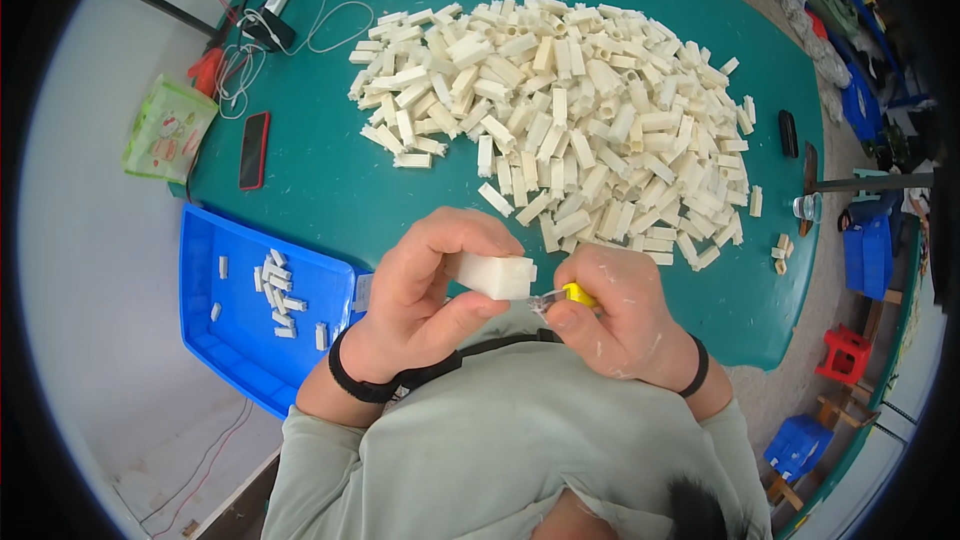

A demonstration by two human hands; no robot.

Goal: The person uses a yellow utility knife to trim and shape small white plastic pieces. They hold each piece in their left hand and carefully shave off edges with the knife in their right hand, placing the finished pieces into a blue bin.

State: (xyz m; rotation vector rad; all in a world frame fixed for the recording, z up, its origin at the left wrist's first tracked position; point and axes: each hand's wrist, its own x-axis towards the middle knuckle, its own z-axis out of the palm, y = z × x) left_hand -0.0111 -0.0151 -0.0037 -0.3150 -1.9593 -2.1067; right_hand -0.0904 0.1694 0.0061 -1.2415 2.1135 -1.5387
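My left hand (420,290) grip pinches a white plastic block (497,276) at chest height | my right hand (615,325) grip is pressed around a yellow-handled blade (565,296) touching the block's end | blue tray (230,340) with few pieces on my left | heap of white blocks (570,120) farther out on the green bench (320,180).

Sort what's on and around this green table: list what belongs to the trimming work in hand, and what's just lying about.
In the work:
left hand holding a white block
right hand with a yellow-handled blade tool at the block
pile of white blocks
blue tray with a few blocks

Lying about:
red phone
power strip and cables
green pouch
red stool
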